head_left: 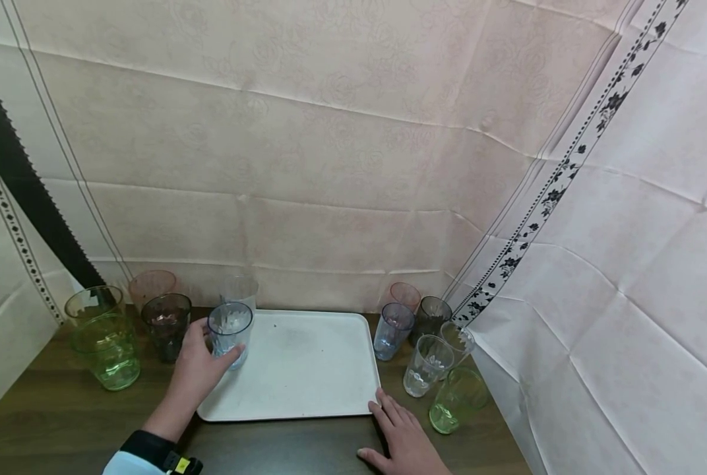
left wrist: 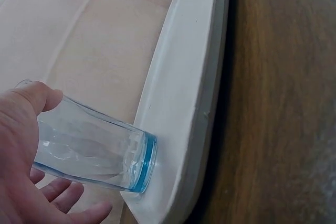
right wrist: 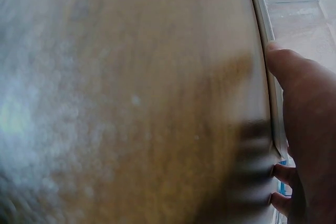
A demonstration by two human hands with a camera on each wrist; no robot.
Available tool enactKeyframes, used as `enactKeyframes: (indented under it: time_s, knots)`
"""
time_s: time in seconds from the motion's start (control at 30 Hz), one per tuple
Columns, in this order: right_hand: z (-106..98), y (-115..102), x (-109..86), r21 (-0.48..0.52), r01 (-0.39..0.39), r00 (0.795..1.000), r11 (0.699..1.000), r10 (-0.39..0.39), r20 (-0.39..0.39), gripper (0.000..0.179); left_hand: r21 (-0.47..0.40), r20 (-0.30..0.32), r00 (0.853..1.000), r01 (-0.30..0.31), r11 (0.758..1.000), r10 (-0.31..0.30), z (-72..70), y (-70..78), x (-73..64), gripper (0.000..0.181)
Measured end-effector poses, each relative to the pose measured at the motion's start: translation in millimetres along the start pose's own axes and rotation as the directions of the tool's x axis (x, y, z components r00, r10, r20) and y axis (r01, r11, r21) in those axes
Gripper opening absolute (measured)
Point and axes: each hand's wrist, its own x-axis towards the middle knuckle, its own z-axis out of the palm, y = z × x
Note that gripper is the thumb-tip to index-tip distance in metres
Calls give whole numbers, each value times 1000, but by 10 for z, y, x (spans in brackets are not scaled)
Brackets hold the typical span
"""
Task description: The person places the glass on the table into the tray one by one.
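My left grip (head_left: 199,367) has the blue glass (head_left: 235,330) between thumb and fingers, at the left side of the white tray (head_left: 318,363). Its base sits inside the rim there, though I can't tell whether it is fully down or just above the surface. That is my first worry: if the base rides on the tray's sloping edge and I let go, the glass leans and tips.

The walls are smooth too — a loose pinch could let them slide, and squeezing unevenly could twist the glass.

The dark glass (head_left: 166,320) stands just beside my knuckles, so spreading my fingers carelessly would nudge it. The clear glass (head_left: 241,285) is close behind; pushing forward could make the two knock.

My right grip (head_left: 403,432) holds nothing, its fingers spread out at the tray's near right corner. Leaning hard there might skid the tray across the table (head_left: 282,448) — and a wide sweep outward could topple the green glass (head_left: 459,401).
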Motion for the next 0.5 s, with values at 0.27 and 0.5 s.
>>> enactKeyframes:
  time_s: [0.27,0.5]
  knots:
    - [-8,-2,-5,-5,5,1000,1000,-5,-1,91,49,-30,998,-52,997,54,-76,-101,-118,109]
    - [1,-5,-1,-8,9,1000,1000,-9,-13,91,88,-41,994,-101,991,105,-262,-207,-281,104]
